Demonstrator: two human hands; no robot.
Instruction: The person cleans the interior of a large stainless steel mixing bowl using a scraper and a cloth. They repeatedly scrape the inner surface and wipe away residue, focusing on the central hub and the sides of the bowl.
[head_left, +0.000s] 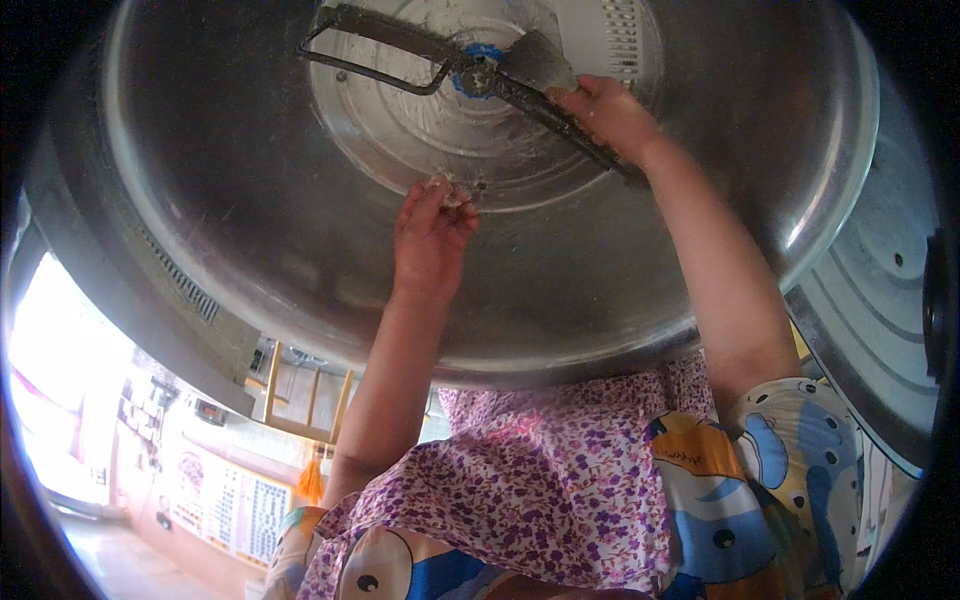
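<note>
A wide, shallow metal mixing pan (555, 285) fills the upper view. At its centre a dark metal agitator hub (477, 75) sits in a blue ring. A looped arm (375, 34) runs left from it, and a straight agitator arm (540, 109) slopes down to the right. My right hand (611, 116) grips this straight arm, fingertips by the corner of a flat dark plate (536, 60); whether the plate is fixed or loose is unclear. Over the pan's near inner side, my left hand (435, 232) has curled fingers around pale, sticky-looking residue (454, 195).
The pan's thick rolled rim (570, 367) lies close to my floral apron (517, 480). At the right stands a round ridged metal lid (862, 322). Below left are a vented housing (180, 277), a wooden rack (307, 405), an orange tassel (310, 480) and a printed wall chart (232, 502).
</note>
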